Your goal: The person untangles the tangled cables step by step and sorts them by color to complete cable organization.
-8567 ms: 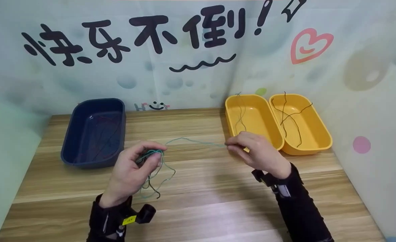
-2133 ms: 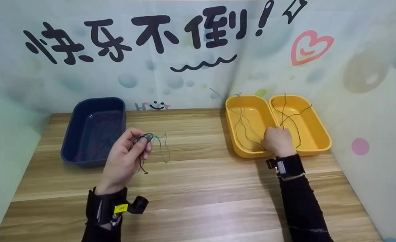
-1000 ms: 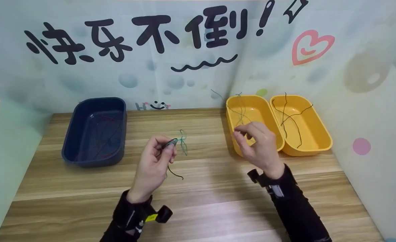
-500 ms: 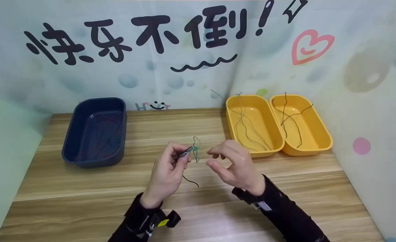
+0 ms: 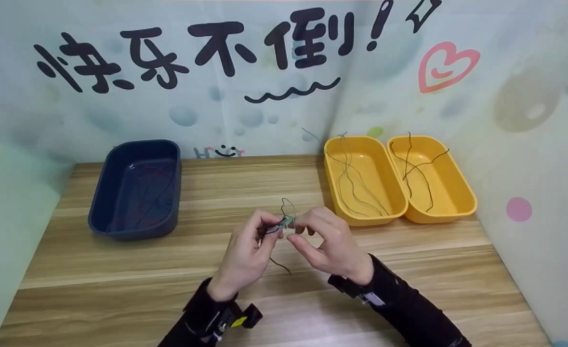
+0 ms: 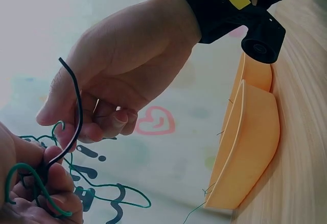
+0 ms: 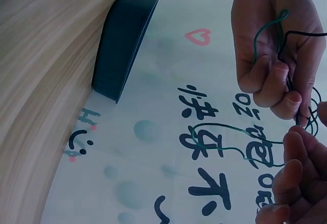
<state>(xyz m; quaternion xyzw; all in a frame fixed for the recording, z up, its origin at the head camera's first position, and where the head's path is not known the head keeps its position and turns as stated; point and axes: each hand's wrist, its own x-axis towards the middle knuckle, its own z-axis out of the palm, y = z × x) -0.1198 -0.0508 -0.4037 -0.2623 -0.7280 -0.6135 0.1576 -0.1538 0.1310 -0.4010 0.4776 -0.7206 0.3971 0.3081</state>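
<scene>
My left hand point(image 5: 243, 258) pinches a tangled bundle of thin green and black wires point(image 5: 287, 221) over the middle of the table. A black wire end point(image 6: 78, 101) sticks out of its grip, and a green wire point(image 7: 219, 126) makes a long loop beyond the fingers. Facing it, my right hand point(image 5: 334, 243) has its fingertips right at the green loops. Its thumb and index finger are parted around them in the head view, other fingers bent.
Two yellow boxes stand side by side at the back right: the left box point(image 5: 368, 168) holds greenish wires point(image 5: 357, 195), the right box point(image 5: 445, 185) black wires point(image 5: 429, 188). At the left, a dark blue box point(image 5: 134, 234) contains red and dark wires point(image 5: 161, 193). A printed backdrop point(image 5: 264, 115) closes the rear.
Earlier my right hand was down at the left yellow box, where more wires now lie. It has come back toward the middle, and my left hand has moved right with the wire bundle.
</scene>
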